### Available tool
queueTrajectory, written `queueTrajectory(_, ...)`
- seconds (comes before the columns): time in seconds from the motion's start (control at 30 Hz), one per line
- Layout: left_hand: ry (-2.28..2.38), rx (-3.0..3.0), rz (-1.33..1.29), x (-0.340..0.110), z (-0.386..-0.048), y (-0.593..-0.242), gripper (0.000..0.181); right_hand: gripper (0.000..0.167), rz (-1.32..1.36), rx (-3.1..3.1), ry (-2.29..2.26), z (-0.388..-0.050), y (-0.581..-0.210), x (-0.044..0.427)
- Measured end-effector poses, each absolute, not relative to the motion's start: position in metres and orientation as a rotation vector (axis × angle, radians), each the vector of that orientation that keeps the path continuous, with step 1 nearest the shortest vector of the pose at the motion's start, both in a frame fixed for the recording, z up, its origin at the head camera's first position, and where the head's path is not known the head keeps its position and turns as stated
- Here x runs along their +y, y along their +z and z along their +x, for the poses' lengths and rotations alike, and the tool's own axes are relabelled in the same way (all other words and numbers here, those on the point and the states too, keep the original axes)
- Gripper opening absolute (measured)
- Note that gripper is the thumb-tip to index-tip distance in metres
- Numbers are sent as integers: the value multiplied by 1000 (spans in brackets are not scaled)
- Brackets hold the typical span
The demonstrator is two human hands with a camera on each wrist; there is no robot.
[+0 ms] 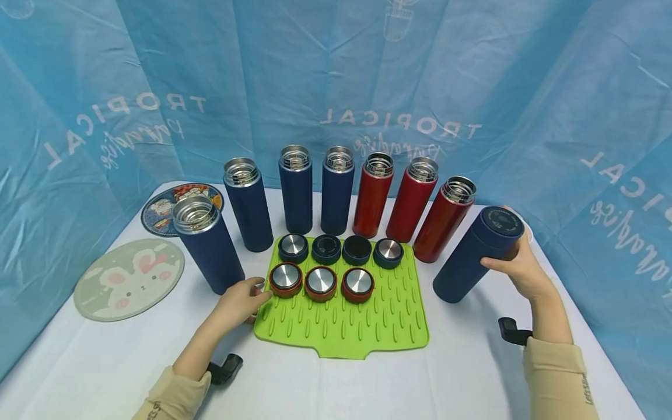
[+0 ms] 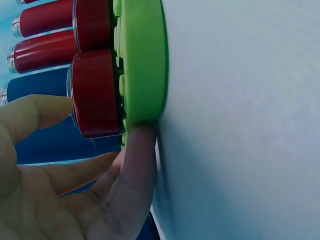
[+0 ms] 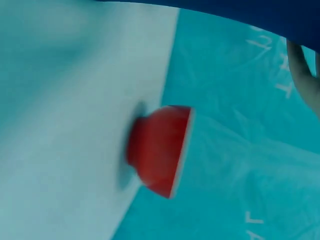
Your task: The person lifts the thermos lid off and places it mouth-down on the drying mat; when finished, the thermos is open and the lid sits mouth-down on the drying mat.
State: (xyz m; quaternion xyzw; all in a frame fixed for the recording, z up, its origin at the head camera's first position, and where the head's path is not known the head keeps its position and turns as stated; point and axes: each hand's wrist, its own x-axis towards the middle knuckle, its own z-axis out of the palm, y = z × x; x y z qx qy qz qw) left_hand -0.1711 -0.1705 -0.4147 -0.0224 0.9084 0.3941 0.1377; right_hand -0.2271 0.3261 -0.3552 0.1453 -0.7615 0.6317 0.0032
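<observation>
My right hand (image 1: 517, 265) grips a navy thermos bottle (image 1: 464, 262) with its dark lid on, tilted at the right of the table. Only the navy edge of that bottle and a finger show in the right wrist view. Beside the left edge of the green ridged mat (image 1: 343, 344) is my left hand (image 1: 241, 300), its fingers loosely bent. In the left wrist view, one fingertip is at the top edge of the leftmost red lid (image 2: 95, 95) and another finger touches the mat's edge. Red lids (image 1: 321, 283) and navy lids (image 1: 326, 249) sit in two rows on the mat.
Uncapped navy bottles (image 1: 296, 198) and red bottles (image 1: 374, 201) stand behind the mat. Two oval placemats, one with a rabbit (image 1: 128, 280) and one patterned (image 1: 152, 213), lie left. A red bowl (image 3: 162, 150) stands near the blue curtain (image 3: 240, 165).
</observation>
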Motion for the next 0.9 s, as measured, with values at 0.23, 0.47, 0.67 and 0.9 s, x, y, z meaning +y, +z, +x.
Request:
queueTrajectory(0.23,1151,2611,-75,-171,-172,-418,47,88,418,-2628,1892,-231,-381,326)
queueTrajectory(0.47,1113,2618,-90,-172,-177,-422,60,79,536,-2467,2091,-233,-393,325)
queueTrajectory(0.67,1095,2610,-100,-172,-178,-424,60,74,541,-2354,2169,-233,-396,321)
queueTrajectory(0.9,1095,2614,-112,-170,-178,-423,59,73,499,-2315,2147,-233,-398,318)
